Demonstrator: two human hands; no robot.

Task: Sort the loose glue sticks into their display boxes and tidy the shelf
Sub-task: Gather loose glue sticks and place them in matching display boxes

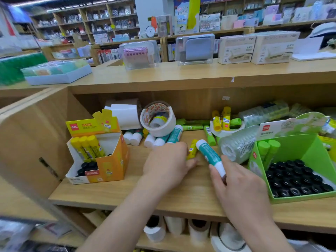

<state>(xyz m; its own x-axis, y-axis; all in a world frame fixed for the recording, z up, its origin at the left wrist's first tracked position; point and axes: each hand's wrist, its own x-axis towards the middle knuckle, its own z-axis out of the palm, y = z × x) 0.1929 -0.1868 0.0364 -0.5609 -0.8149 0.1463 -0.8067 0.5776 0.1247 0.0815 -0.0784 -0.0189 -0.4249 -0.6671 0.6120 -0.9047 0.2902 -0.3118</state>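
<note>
Since the right hand point(241, 190) has its fingers pinched round the white cap end of a teal glue stick point(209, 155), tilted up off the shelf point(127, 193), I'd guess it's getting pulled out for sorting. No teal box shows though, only the orange display box point(112, 164) with yellow sticks upright and the green display box point(300, 148) with green ones. Meanwhile the left hand point(167, 164) sits palm-down beside a small yellow stick point(192, 150) and the teal pile point(175, 133). Its fingertips are hidden, so I can't tell if they grip anything. Other loose sticks lie among the tape rolls point(163, 130) further back.
</note>
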